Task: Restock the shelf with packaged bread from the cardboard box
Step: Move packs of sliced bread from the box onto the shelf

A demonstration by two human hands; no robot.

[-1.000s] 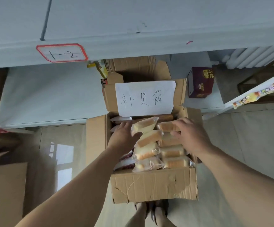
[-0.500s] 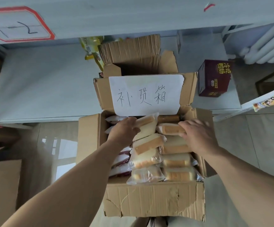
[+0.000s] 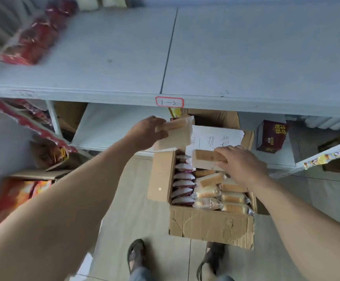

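An open cardboard box stands on the floor, filled with several clear-wrapped bread packs and a row of dark-and-white packets along its left side. My left hand is raised above the box's far left corner, shut on one bread pack, just below the shelf edge. My right hand grips another bread pack a little above the box. The grey shelf spreads wide above, with a red-framed label on its front edge.
Red snack bags lie at the shelf's left end. A dark maroon carton sits on the lower shelf at right. Orange-packed boxes stand at left. A handwritten paper sign hangs on the box's rear flap. My sandalled feet stand by the box.
Both hands have lifted out of the box, each with a bread pack; the left rose higher toward the shelf. The view tilted up, showing the shelf's top surface.
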